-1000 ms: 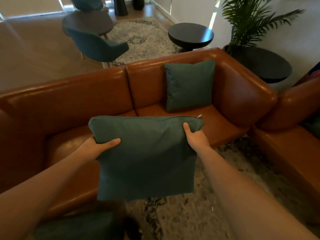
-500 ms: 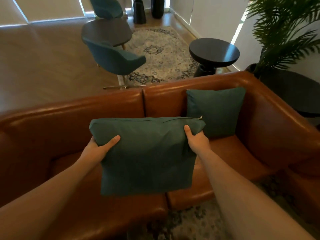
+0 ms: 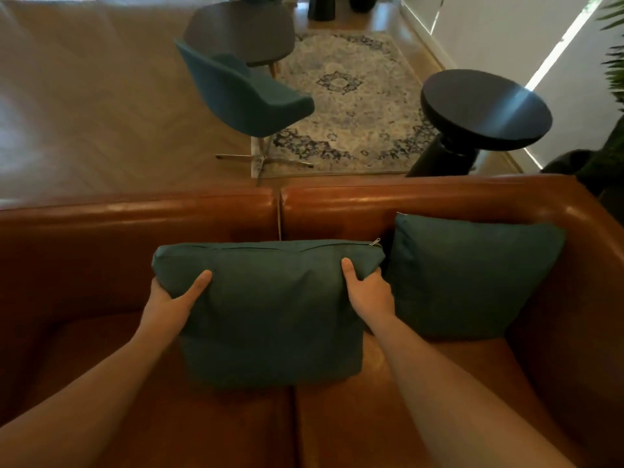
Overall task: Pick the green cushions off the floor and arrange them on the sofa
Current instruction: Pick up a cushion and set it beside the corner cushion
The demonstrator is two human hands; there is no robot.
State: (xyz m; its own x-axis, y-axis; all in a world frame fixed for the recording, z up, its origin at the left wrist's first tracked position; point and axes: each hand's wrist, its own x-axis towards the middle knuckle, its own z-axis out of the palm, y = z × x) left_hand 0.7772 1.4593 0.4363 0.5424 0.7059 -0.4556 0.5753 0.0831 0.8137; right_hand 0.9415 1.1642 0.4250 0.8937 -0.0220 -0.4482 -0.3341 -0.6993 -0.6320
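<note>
Here, the square dark-green fabric cushion (image 3: 270, 315), zipped along its top edge, is held upright over the seat of the tan leather sofa (image 3: 135, 224), roughly above the seam between two seat pads. Its lower edge seems to be at or just above the leather, though the angle does not settle whether it touches. The left hand (image 3: 172, 298) grasps the upper left corner, thumb laid across the front face and fingers hidden behind. The right hand (image 3: 368, 292) grasps the upper right corner in the same way. Just beside it on the right, a second green cushion (image 3: 472, 275) leans upright against the backrest in the sofa's corner. To do this step well, the person would likely carry the held cushion back until it leans on the backrest, at a tilt matching its neighbour's, with the base tucked in. Smooth leather may let the base slide forward, so both grips are best kept until it sits steady. Turning the zip edge downward might look neater. Behind the sofa lie a wooden floor (image 3: 84, 96) and a pale patterned rug (image 3: 354, 96). A teal shell chair on thin metal legs (image 3: 250, 99), a round black pedestal table (image 3: 486, 109) and a grey round table (image 3: 243, 32) stand there. Dark plant leaves (image 3: 607, 157) show at the right edge.
</note>
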